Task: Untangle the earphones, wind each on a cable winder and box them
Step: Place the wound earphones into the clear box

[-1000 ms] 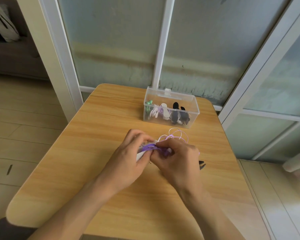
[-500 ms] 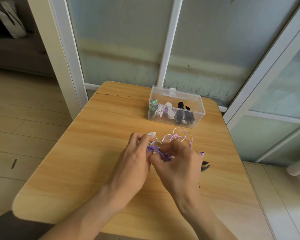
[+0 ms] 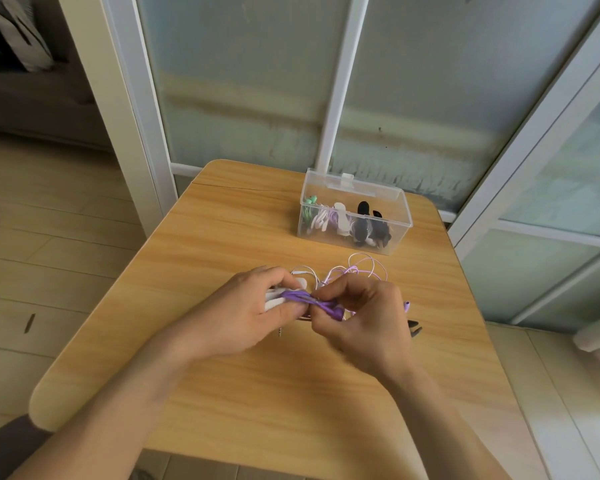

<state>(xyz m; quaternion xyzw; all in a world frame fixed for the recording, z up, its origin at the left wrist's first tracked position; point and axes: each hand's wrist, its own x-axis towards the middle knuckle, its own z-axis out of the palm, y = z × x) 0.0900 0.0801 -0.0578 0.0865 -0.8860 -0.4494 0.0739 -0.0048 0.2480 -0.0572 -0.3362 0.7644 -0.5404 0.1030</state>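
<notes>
Head view: left hand (image 3: 246, 306) grips white cable winder (image 3: 278, 298); right hand (image 3: 364, 313) pinches purple earphone cable (image 3: 321, 302), more turns wrapped than a second ago; loose loops (image 3: 361, 268) remain on table (image 3: 222, 237) before clear box (image 3: 355, 213); winding unfinished.

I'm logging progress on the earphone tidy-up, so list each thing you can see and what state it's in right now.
Left hand: grips the white cable winder.
Right hand: pinches the purple cable.
White cable winder: partly wound with purple cable, held above the table.
Purple earphone cable: part wound, the rest lying in loose loops on the table.
Clear box: lid open, wound earphones inside.
Black item: lying on the table beside the right hand.
</notes>
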